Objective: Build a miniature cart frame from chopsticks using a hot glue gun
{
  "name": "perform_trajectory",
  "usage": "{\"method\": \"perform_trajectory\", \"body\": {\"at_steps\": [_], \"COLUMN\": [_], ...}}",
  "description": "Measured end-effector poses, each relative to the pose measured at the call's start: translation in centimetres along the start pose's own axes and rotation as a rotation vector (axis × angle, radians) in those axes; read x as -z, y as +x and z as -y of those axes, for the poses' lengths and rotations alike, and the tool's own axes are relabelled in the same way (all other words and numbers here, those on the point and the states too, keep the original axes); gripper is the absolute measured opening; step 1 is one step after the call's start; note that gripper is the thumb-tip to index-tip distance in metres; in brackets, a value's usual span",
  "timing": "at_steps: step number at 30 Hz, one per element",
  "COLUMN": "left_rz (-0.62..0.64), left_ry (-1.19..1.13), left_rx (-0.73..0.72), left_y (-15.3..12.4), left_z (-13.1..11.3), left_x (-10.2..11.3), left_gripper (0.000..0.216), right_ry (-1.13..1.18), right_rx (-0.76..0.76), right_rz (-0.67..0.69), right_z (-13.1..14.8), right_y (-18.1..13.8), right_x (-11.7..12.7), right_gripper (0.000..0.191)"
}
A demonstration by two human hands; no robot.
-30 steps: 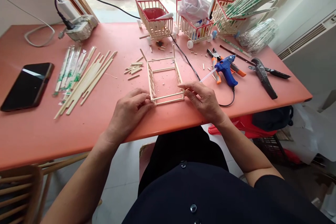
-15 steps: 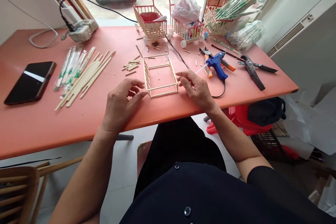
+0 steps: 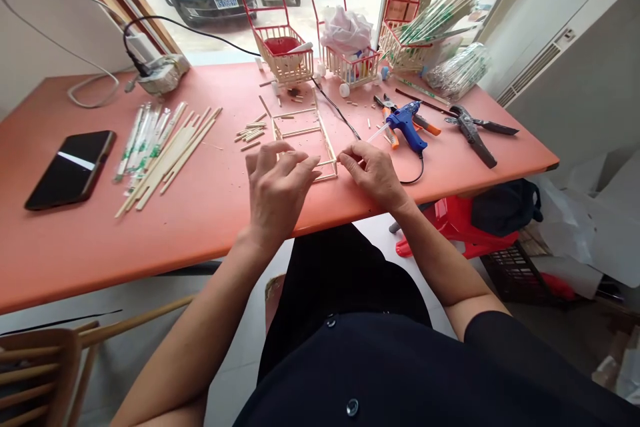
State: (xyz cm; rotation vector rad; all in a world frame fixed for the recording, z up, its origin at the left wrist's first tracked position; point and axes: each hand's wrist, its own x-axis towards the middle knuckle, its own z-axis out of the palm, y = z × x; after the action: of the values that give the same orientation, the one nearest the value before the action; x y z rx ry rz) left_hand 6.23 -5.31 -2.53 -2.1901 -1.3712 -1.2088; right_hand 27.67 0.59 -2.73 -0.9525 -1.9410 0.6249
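Observation:
A small open frame of thin wooden sticks stands on the table, with its near left part hidden behind my left hand. My left hand hovers over that near left part, its fingers bent but apart, and nothing shows between them. My right hand is at the frame's front right corner. Its thumb and index finger are pressed together there, and what they pinch is too small to tell. Short cut stick pieces lie left of the frame. A blue glue gun rests to the right.
Orange-handled pliers lie under the glue gun, with black-handled cutters further right. Flat sticks, wrapped chopsticks and a phone occupy the left. Stick-built carts line the window side. A black cord crosses behind the frame.
My left hand has moved right, from beside the frame to over its near left part. My right hand's thumb and index finger have closed together at the front right corner.

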Motion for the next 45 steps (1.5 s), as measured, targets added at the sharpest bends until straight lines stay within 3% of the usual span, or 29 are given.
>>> {"method": "perform_trajectory", "body": {"at_steps": [4, 8, 13, 23, 26, 29, 34, 37, 39, 45], "left_rz": [0.012, 0.05, 0.116, 0.181, 0.182, 0.113, -0.04, 0.023, 0.079, 0.158], "left_ry": [0.05, 0.037, -0.038, -0.03, -0.041, -0.113, -0.194, -0.31, -0.324, -0.173], "left_rx": [-0.006, 0.064, 0.179, 0.169, 0.15, 0.184, 0.543, 0.727, 0.776, 0.688], "left_y": [1.0, 1.6, 2.2, 2.7, 3.0, 3.1, 0.7, -1.4, -2.3, -2.1], "left_z": [-1.4, -2.2, -2.7, -2.9, -2.5, -1.2, 1.1, 1.6, 1.6, 1.1], "left_x": [-1.5, -2.3, -2.6, -2.9, -2.0, 0.3, 4.1, 4.3, 3.8, 2.7], "left_gripper": [0.008, 0.017, 0.028, 0.029, 0.028, 0.02, 0.02, 0.028, 0.033, 0.013], "right_ry": [-0.025, -0.063, -0.088, -0.095, -0.089, -0.081, -0.03, -0.019, -0.029, -0.046], "right_rx": [0.017, 0.021, 0.03, 0.024, 0.008, -0.018, -0.037, -0.007, 0.009, 0.009], "right_rz": [0.016, 0.049, 0.075, 0.074, 0.078, 0.081, 0.006, -0.009, 0.01, 0.054], "right_z": [0.1, 0.3, 0.6, 0.7, 0.8, 1.0, 0.6, 0.2, 0.0, -0.1], "right_y": [-0.2, -0.4, -0.4, -0.6, -0.7, -0.7, -0.7, -0.6, -0.6, -0.5], "right_x": [0.1, 0.1, 0.3, 0.3, 0.3, 0.4, 0.5, 0.5, 0.5, 0.6], "right_gripper": [0.026, 0.026, 0.025, 0.024, 0.022, 0.02, 0.011, 0.019, 0.024, 0.022]}}
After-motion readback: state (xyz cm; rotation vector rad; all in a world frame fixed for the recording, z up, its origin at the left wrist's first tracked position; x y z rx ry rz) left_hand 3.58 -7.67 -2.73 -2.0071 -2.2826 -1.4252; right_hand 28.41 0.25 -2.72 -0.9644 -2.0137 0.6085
